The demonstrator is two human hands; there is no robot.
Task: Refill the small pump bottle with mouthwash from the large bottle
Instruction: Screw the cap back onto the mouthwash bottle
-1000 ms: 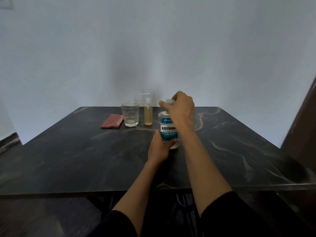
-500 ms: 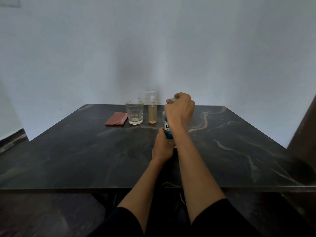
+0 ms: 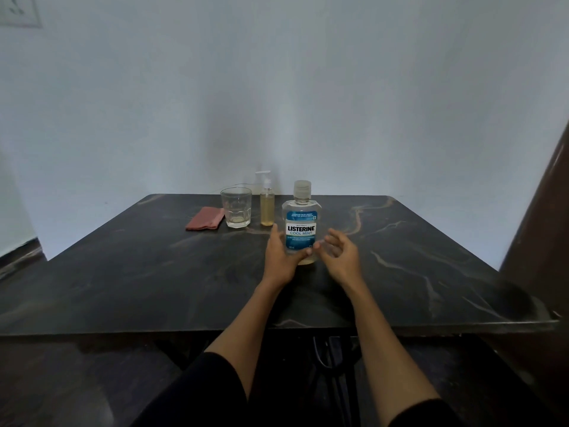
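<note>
Holding the large bottle [image 3: 301, 231] near its bottom, the left hand [image 3: 282, 255] had its fingers and thumb curled round the lower part, so the bottle stood straight up on the dark table [image 3: 129, 272]. The cap [image 3: 302, 188] was on top of the bottle. The right hand [image 3: 340, 254] hung just beside the bottle, on its right side, with loose, spread fingers, and it held nothing. Both arms reached forward over the near edge of the table.

The small pump bottle [image 3: 267, 206] stood behind and to the left of the large one, near it but not touching. Its pump top was on. A glass [image 3: 236, 211] stood beside it, and a folded red cloth [image 3: 205, 222] lay to the left of the glass.

Most likely the job was only starting, with the cap to come off first. To do that well, the left hand should grip the bottle firmly and keep it flat on the table. The right hand should twist only the cap, slowly, so nothing tipped or spilled.
</note>
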